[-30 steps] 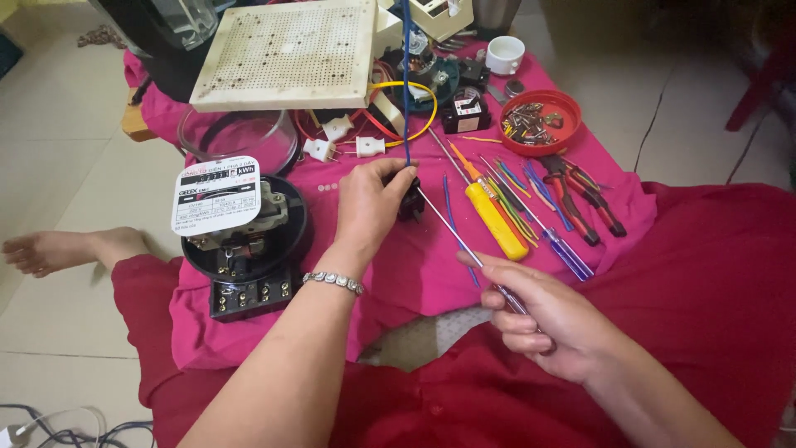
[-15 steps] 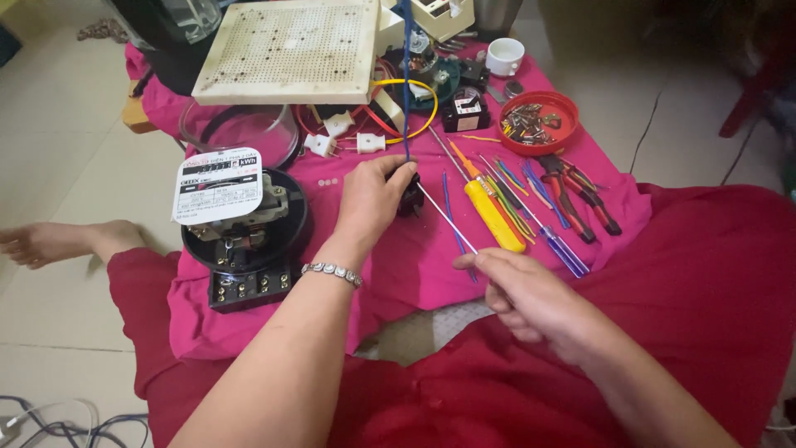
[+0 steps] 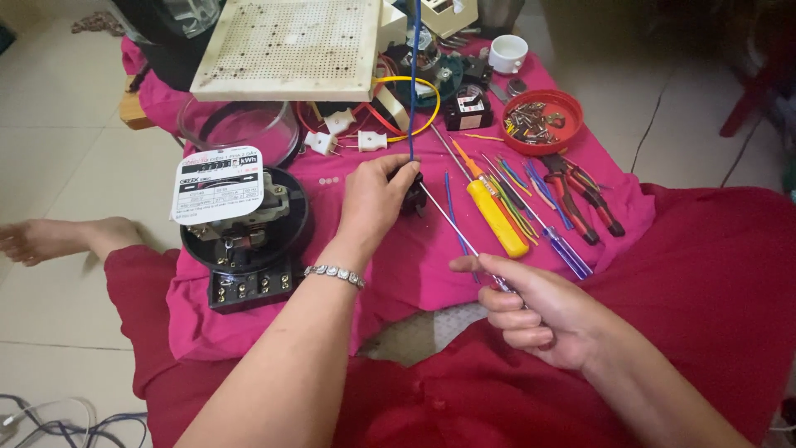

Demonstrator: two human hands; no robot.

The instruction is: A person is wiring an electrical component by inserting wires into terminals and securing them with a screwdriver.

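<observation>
Right hand (image 3: 543,311) is pinching a thin screwdriver (image 3: 460,232) by the handle end, fingers closed tight round it. The shaft is running up toward 10 o'clock, tip meeting the small black part (image 3: 412,192) that the left hand (image 3: 373,199) is clamping between thumb and fingers (can't tell if the tip's actually seated, too small). So the part is lying up-left of the right grip, long axis on that diagonal, w/ a blue wire (image 3: 413,75) going straight up to 12 o'clock. Left hand's obv nearer. Pink cloth (image 3: 398,274) underneath.
</observation>
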